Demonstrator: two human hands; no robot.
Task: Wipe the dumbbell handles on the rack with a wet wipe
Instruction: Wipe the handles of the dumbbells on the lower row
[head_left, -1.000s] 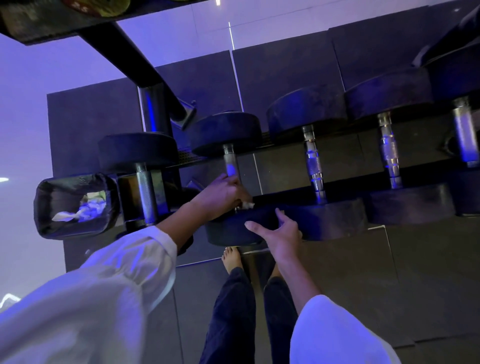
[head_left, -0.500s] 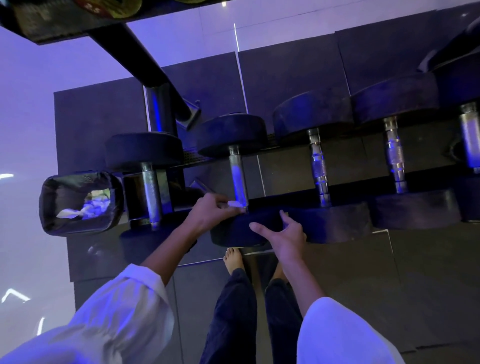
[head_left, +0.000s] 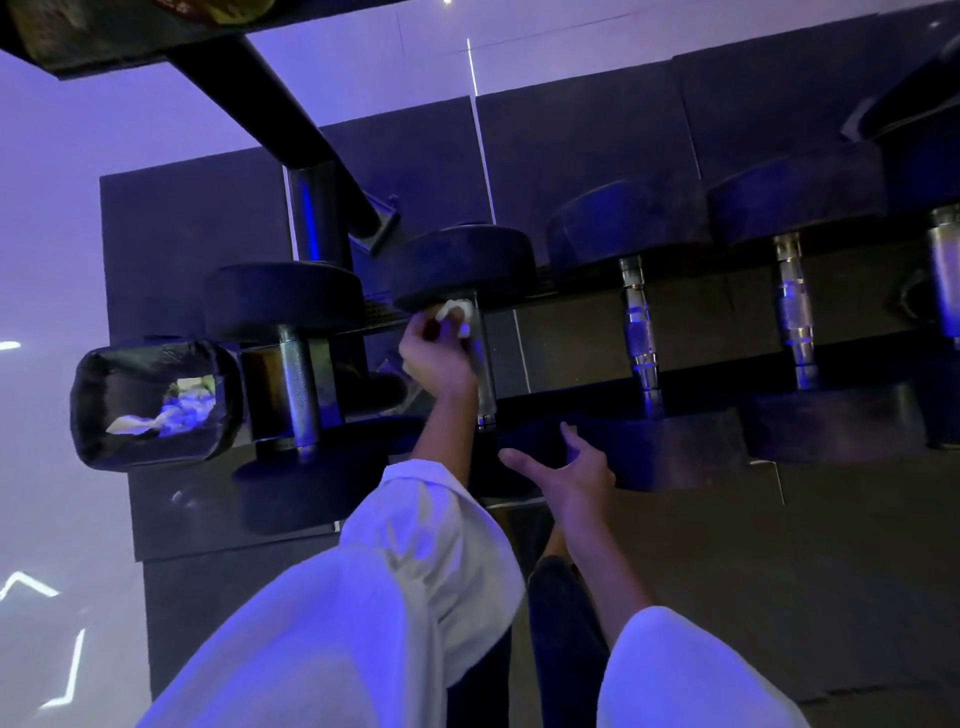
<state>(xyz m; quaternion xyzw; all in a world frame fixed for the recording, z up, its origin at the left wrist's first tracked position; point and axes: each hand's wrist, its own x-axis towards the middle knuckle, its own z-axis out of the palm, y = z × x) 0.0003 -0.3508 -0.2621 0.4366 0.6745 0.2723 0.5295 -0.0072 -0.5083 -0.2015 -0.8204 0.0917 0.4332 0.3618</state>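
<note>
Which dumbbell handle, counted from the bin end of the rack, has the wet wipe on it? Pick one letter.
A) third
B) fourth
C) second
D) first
C: the left hand grips the wet wipe against the far end of the second handle from the bin, just below that dumbbell's far weight head.

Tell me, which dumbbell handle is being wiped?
The second handle from the left: the left hand holds a white wet wipe against its far end. The other handles have nothing touching them.
</note>
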